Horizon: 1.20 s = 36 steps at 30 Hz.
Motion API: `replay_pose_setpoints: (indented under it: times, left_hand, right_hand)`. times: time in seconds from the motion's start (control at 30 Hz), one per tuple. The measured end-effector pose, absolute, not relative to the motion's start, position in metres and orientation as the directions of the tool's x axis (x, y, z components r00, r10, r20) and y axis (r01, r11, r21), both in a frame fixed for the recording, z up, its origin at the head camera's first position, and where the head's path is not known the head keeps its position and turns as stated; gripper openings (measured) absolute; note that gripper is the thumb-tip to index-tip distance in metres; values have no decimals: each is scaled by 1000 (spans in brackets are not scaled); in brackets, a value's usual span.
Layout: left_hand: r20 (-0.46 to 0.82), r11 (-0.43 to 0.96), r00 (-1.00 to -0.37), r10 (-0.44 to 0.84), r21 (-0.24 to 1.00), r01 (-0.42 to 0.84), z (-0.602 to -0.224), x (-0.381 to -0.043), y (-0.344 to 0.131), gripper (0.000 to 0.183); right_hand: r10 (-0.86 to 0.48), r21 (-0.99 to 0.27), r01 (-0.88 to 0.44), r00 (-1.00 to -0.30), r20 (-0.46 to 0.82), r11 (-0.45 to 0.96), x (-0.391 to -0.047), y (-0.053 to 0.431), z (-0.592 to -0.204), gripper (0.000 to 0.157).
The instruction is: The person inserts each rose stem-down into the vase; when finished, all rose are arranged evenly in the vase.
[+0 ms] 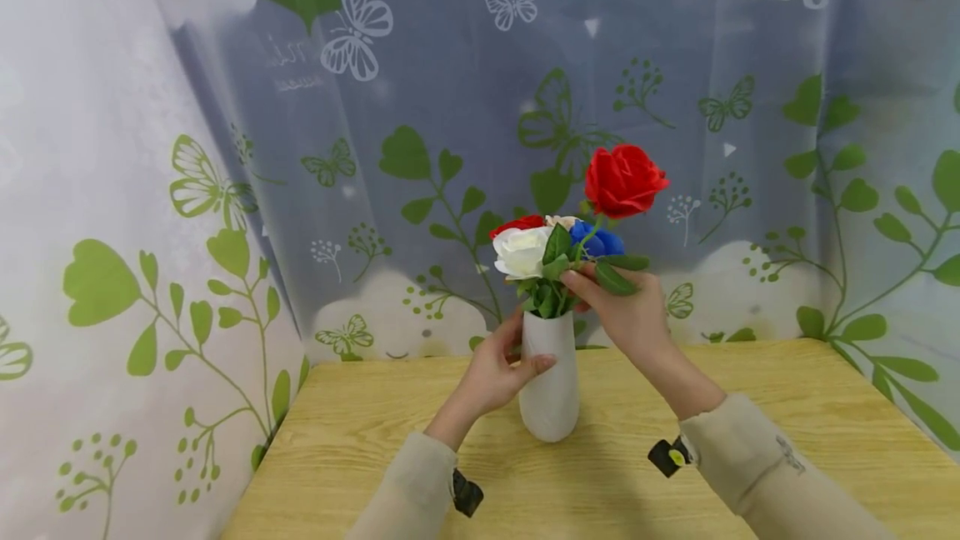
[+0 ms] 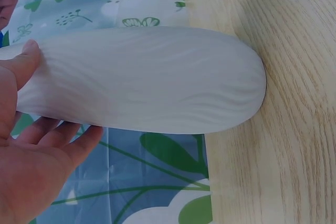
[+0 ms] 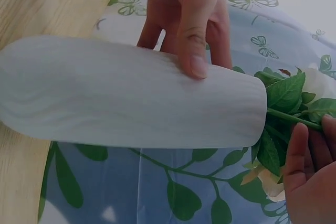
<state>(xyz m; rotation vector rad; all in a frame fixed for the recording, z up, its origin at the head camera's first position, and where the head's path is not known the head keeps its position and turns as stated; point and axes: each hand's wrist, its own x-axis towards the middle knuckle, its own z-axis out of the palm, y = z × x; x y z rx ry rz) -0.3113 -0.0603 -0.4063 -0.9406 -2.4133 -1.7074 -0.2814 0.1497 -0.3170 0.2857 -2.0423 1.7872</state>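
Note:
A white vase (image 1: 550, 382) with a wavy ribbed surface stands upright on the table. My left hand (image 1: 491, 369) grips its upper part, thumb in front and fingers round the far side. Above the vase, my right hand (image 1: 630, 307) pinches the green stem (image 3: 294, 118) of a tall red rose (image 1: 625, 180), and the stem's lower end runs into the vase mouth. Grouped in the vase are a white rose (image 1: 521, 252), a blue flower (image 1: 597, 238), another red flower (image 1: 517, 225) and a cream one (image 1: 561, 222). Green leaves crowd the rim.
The wooden table (image 1: 360, 440) reaches back to a curtain (image 1: 450, 148) printed with leaves and butterflies, which also hangs at both sides. Dark wrist cameras sit at the left cuff (image 1: 427, 473) and right cuff (image 1: 712, 432).

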Motion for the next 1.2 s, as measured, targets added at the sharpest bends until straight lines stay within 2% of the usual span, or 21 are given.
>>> replay_pose_setpoints:
  times: [0.33,0.5,0.63,0.9,1.07,1.2]
  left_hand:
    - [365,201,-813,454,846,493,-407,-311,-60,81]
    - [367,203,-812,454,845,496,-407,-311,-60,82]
    - [368,209,-814,449,843,496,-406,-310,-60,81]
    - [360,248,-822,441,831,498,-407,-308,-59,65]
    - [372,240,-818,439,828,506,-407,-309,-60,75]
    - [368,248,-819,439,827,505,-406,-310,-61,75]
  right_hand:
    - [102,-904,-385,-908,407,186,-281,151,-318,42]
    - [116,-908,-363,-913,392,210,-278,149,-316,37]
    - [78,-882,-391,-902,424,262,-281,144,-323,30]
    - [41,-826,-419,-883,467,376,-282,136,-341,25]
    - [14,-839,-440,-883,469,320,-281,136,-338,30]
    - [-69,-850,-455,-888,454,265,-278,141,-330,38]
